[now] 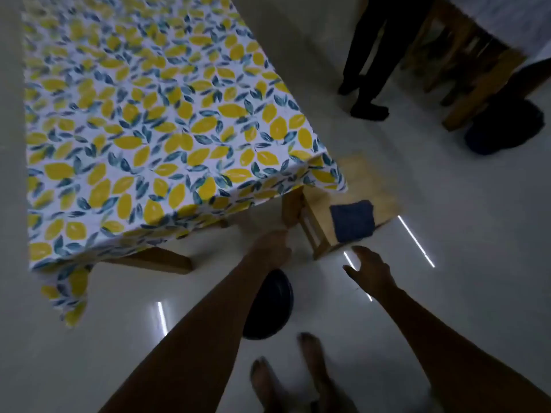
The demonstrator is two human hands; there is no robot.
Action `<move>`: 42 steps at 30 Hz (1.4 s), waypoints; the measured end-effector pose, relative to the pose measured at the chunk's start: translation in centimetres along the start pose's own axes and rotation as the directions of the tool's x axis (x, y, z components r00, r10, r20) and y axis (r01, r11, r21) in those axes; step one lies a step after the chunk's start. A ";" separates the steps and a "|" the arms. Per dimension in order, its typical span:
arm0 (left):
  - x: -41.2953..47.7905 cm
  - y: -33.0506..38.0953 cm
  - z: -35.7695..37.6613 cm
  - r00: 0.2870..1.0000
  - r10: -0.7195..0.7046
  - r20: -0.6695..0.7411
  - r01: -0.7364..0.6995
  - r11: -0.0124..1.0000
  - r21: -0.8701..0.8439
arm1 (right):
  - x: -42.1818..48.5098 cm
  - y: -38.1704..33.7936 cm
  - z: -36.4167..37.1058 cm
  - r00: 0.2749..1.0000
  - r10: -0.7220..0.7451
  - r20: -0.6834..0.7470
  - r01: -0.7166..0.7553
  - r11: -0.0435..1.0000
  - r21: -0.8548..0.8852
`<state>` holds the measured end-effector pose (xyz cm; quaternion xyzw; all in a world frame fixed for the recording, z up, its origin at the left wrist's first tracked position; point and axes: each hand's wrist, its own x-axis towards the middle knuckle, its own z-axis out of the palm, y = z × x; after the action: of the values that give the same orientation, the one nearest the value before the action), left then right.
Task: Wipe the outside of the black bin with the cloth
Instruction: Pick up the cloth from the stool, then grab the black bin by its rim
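Closest to the camera are two bare feet (298, 380) on the pale floor (447, 204), so the person is standing and looking straight down. Just ahead of the toes sits the bin (274, 305), round and black, partly hidden under the left forearm. It's right there on the floor, nothing touching it, not wiped yet as far as I can judge.

Both arms are stretched forward over it. The right hand (369, 272) is empty, fingers spread loose, and it's aimed at the cloth (352, 221), a folded dark blue square lying on a low wooden stool (369, 186). Near it but not on it, so my guess is the step in hand is just grabbing the cloth first. The left hand (272, 248) is up by the table leg (290, 211); it looks loosely curled, maybe bracing there, but it's blurry and I honestly can't tell if it's gripping anything.

Further out, the table (149, 114) with the lemon-print cover fills the left side, and the stool is tucked against its corner. Way at the back, someone's dark-trousered legs (366, 70) and more wooden furniture (465, 64).
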<state>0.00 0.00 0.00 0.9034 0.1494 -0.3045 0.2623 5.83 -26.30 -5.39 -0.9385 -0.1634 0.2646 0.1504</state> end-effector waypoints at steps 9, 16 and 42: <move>14.6 0.4 7.4 0.995 0.058 0.079 -0.049 0.993 -0.104 | 13.8 7.3 7.7 0.988 -0.076 -0.133 0.053 0.984 -0.172; 20.6 1.9 12.0 0.993 0.106 0.047 -0.092 0.968 -0.235 | 20.5 9.6 11.7 0.942 -0.104 -0.318 0.014 0.962 -0.273; 13.2 -16.5 34.8 0.960 -0.126 0.249 0.196 0.939 -0.283 | 10.0 3.7 33.0 0.936 0.238 0.261 -0.302 0.156 0.941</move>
<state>-13.34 -4.72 -38.17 0.7960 0.2373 -0.3996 0.3878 -3.29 -19.32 -38.11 -0.6411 0.2040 0.3540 0.6496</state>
